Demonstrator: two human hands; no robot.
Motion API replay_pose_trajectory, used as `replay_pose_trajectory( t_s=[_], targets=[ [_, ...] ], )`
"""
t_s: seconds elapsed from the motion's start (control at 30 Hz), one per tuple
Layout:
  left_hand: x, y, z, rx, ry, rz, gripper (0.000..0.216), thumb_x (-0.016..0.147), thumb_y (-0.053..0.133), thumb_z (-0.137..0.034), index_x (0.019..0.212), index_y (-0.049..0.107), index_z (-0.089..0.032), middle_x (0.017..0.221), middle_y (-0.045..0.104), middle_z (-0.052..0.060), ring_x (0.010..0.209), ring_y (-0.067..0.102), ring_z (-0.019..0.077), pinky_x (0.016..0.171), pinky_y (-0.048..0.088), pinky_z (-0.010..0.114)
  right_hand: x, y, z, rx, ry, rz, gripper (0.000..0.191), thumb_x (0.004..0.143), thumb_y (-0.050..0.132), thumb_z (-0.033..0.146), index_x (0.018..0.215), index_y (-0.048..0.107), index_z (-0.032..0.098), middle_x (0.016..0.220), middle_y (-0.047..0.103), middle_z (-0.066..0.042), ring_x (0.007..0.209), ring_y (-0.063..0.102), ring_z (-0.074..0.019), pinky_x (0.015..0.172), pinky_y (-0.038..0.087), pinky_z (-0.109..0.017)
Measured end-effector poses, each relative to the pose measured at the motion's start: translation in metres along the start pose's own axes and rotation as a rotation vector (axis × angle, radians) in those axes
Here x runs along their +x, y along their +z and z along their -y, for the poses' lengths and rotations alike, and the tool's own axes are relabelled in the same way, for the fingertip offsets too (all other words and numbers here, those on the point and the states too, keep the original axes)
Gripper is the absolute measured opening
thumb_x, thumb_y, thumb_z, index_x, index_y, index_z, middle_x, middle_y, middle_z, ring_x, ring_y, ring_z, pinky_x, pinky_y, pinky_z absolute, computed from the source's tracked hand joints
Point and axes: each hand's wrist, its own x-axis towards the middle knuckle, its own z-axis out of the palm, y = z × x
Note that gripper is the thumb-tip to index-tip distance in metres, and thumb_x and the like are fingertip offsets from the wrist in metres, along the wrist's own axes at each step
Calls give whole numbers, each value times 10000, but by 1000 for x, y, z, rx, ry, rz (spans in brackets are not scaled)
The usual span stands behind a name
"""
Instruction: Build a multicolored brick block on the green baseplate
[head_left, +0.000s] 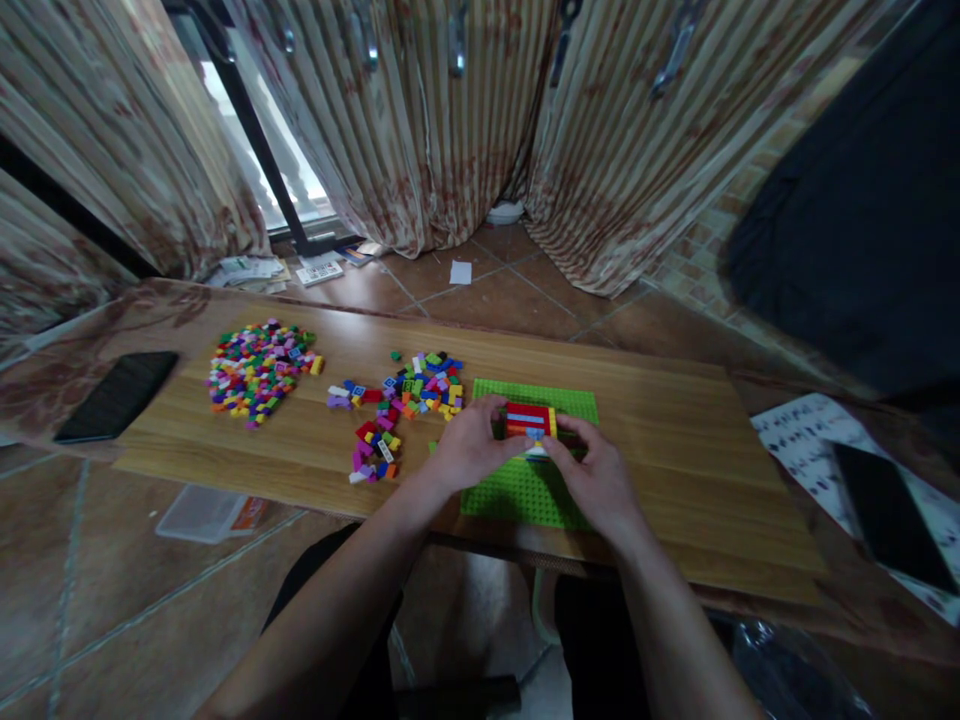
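A small block of joined toy bricks (528,418), red with blue, yellow and white parts, is held between my two hands over a green studded baseplate (517,492). My left hand (474,442) grips its left side with thumb and fingers. On the right side, my right hand (589,468) has its thumb at the front and its fingers behind. The fingers partly cover the block, and I cannot tell whether it touches the baseplate. Left of the baseplate lies a loose pile of mixed bricks (427,382), with a smaller cluster of bricks (373,452) nearer me.
A larger heap of colourful bricks (262,370) covers part of the wooden tabletop (675,440) at the left. A dark tablet (116,397) lies beyond the board's left end. To the right, a black phone (892,515) rests on a printed sheet (799,440). A clear plastic box (199,513) sits on the floor.
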Motion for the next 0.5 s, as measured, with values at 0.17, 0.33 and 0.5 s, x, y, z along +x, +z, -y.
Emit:
replay_pose_trajectory(
  t_s=[0.17,0.33,0.5],
  targets=[
    [-4,0,-5,31,-8,-21,481,762,690,-408,1150,601,-138,1071,678,110,938,646,239,828,504,360,0,2,1,18,-13,5,477,837,558,501,1153,634,151,1126,689,-146,1003,639,-282,901,474,-468],
    [-6,1,-6,70,-10,-46,526,779,668,-424,1206,583,-128,1065,677,116,904,650,239,776,513,353,-1,5,2,34,-8,10,490,849,539,501,1174,620,144,1130,690,-153,1000,644,-285,901,477,-476],
    [-7,3,-2,86,-23,-53,584,762,675,-481,1233,580,-151,1044,688,93,821,651,210,689,501,309,-1,3,1,51,26,4,513,841,537,530,1154,639,135,1081,710,-153,952,657,-277,869,486,-450]
  ],
)
